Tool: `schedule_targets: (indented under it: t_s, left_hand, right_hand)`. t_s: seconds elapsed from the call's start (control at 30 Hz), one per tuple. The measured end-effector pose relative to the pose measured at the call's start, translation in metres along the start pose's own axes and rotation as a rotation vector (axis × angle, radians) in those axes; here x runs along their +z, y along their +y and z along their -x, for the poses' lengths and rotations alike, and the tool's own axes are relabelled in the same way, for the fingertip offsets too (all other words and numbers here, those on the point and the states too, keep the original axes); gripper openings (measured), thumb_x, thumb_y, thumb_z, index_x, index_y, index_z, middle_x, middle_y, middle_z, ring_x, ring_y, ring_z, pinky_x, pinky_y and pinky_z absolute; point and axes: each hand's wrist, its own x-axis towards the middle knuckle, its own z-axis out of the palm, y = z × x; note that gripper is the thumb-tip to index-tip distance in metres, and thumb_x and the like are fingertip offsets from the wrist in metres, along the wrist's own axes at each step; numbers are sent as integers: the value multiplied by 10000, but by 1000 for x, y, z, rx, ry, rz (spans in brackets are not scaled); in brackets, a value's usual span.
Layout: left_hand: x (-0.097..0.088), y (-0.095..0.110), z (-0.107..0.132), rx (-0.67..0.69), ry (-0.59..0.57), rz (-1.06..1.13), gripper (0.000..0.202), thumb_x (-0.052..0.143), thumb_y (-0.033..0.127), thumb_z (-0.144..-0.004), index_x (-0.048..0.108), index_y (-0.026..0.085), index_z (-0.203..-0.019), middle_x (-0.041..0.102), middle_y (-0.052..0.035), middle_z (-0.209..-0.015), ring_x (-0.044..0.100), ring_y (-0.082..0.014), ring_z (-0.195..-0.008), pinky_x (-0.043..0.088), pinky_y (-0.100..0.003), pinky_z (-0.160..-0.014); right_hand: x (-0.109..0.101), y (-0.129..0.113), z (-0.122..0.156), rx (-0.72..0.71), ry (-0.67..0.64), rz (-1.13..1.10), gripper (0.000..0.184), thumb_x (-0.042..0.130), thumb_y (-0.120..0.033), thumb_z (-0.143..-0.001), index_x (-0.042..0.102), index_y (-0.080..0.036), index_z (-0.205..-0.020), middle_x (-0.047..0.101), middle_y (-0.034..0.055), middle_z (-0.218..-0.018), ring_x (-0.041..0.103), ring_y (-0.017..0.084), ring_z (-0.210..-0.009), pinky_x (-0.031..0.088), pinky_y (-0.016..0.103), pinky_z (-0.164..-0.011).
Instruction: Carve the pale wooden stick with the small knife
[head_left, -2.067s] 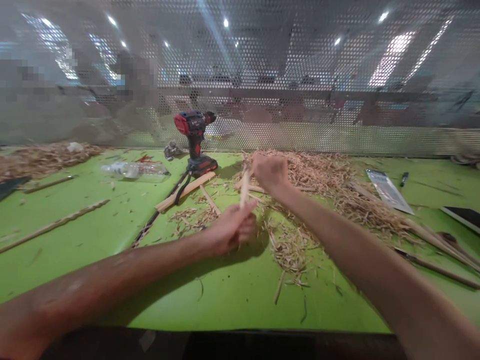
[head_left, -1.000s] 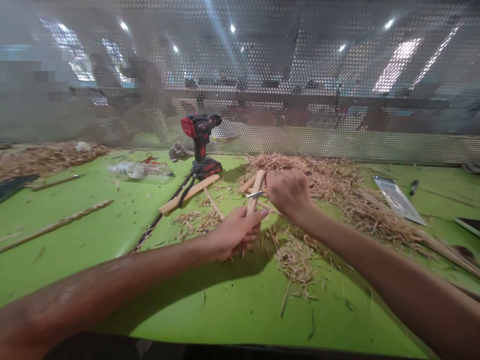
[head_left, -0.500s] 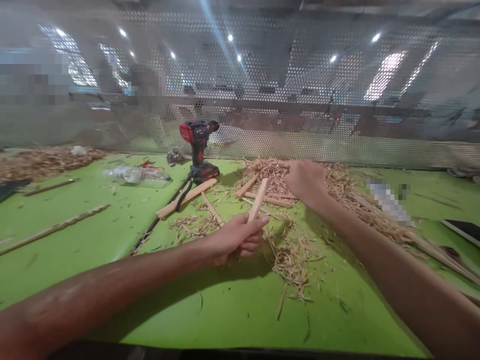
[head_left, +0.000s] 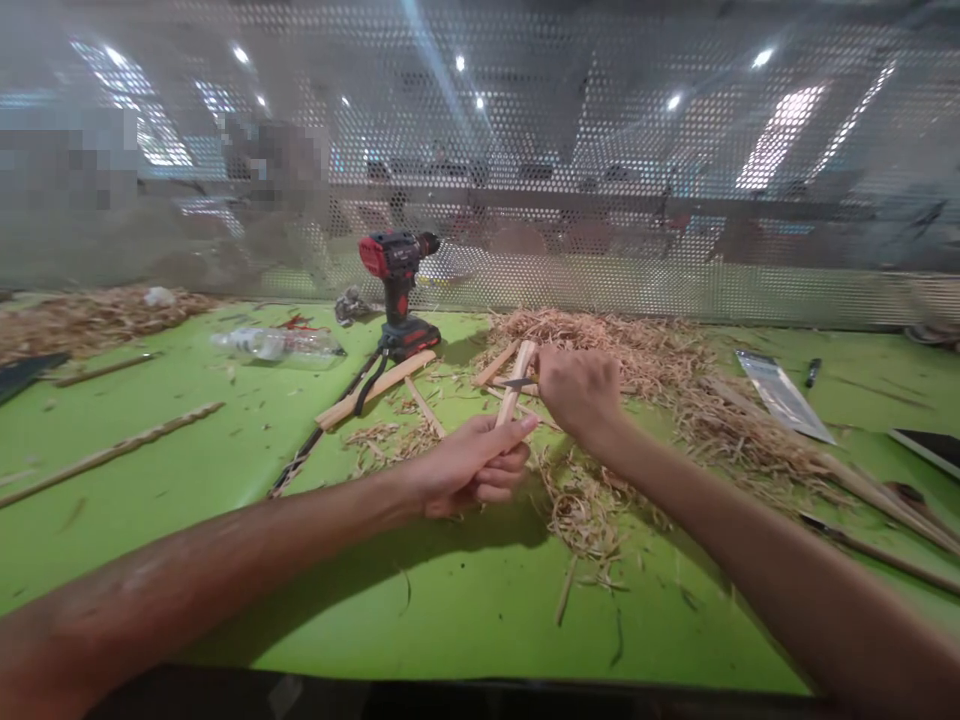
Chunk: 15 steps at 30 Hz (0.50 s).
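My left hand [head_left: 472, 462] is closed round the lower end of a short wooden stick [head_left: 517, 385], holding it tilted up and away over the green table [head_left: 225, 470]. My right hand [head_left: 579, 390] is closed on a small knife [head_left: 517, 382], whose blade lies across the upper part of the stick. Wood shavings [head_left: 592, 500] lie on the table just right of my left hand.
A red and black cordless drill [head_left: 397, 290] stands at the back, with a plank [head_left: 375, 385] and a black cord in front of it. A plastic bottle [head_left: 277, 345] lies to the left. Long sticks [head_left: 112, 450] lie left and far right. A perforated metal screen [head_left: 600, 200] closes the back.
Half a second ago my right hand was swung out to the right, away from the stick. It has come back and the knife blade rests on the stick again. My left hand has barely moved.
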Motion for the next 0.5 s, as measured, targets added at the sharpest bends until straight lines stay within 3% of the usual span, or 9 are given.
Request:
schedule_targets:
  t_s: [0.2,0.33,0.4,0.5]
  left_hand:
    - [2,-6,-2,-34,3,-47,407,614,404,-938,422,182,-656,316,99,-530,281,-15,-402,201,-149,-365]
    - [3,-7,0,-42,-65,-140,439,601,442,-937,413,183,-637,323,95,-521,298,-21,-396,225,-154,-362]
    - [1,-5,0,-22,-55,-132,457,611,465,-924,398,186,-632,307,102,-511,276,-20,-389,219,-149,-354]
    - [0,-2,-2,-12,-42,-88,473,628,469,-911,368,192,-629,279,113,-495,234,-18,-385,199,-137,-348]
  right_hand:
    - [3,21,-30,114,-12,-9,361,324,-121,-971,679,-67,-1010,720,174,-881,643,214,-805,323,288,-661]
    - [0,47,-54,312,-38,9,308,423,-84,-912,709,-9,-1000,703,215,-882,644,231,-835,354,296,-670]
    - [-3,54,-53,351,-26,2,297,464,-104,-885,734,-42,-992,710,195,-883,643,223,-804,361,290,-654]
    - [-7,44,-31,251,37,-35,336,448,-154,-888,753,-171,-1027,728,105,-842,628,197,-717,345,272,-605]
